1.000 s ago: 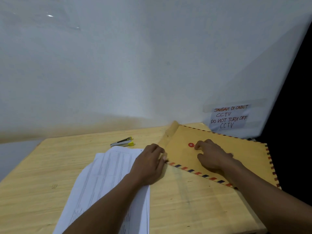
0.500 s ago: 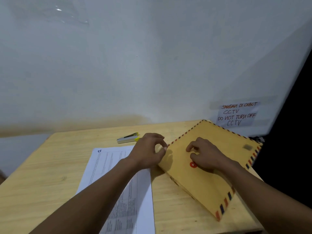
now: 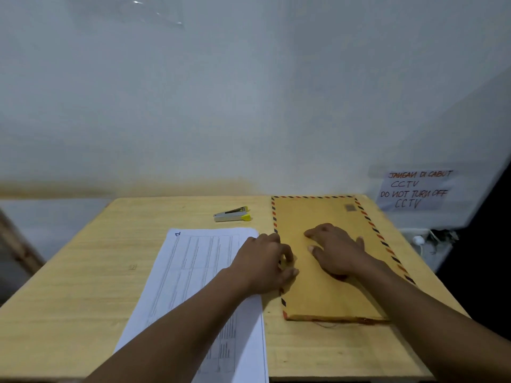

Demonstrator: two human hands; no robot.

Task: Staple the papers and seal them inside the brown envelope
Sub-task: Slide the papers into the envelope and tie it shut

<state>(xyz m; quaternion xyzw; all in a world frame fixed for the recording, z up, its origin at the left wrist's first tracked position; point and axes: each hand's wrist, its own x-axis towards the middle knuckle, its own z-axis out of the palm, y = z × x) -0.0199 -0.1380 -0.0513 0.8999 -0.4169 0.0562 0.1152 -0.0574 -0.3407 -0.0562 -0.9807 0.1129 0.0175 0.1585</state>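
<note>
The brown envelope (image 3: 312, 217), edged with red and dark stripes, lies flat on the right side of the wooden table (image 3: 83, 272), its long side running away from me. My left hand (image 3: 262, 264) pinches its left edge with curled fingers. My right hand (image 3: 337, 252) rests palm down on its middle, fingers spread. A red string trails from the near end. A stack of printed white papers (image 3: 193, 272) lies left of the envelope, partly under my left forearm. A small silver stapler (image 3: 232, 214) with a yellow tip sits behind the papers.
A grey wall rises right behind the table. A handwritten CCTV notice (image 3: 414, 192) is taped to it at the right. A white plug and cables (image 3: 420, 240) sit beyond the table's right edge.
The envelope has turned from slanted across the table to straight, long side pointing away from me. Both hands stayed on it while it turned. The red button side no longer shows.
</note>
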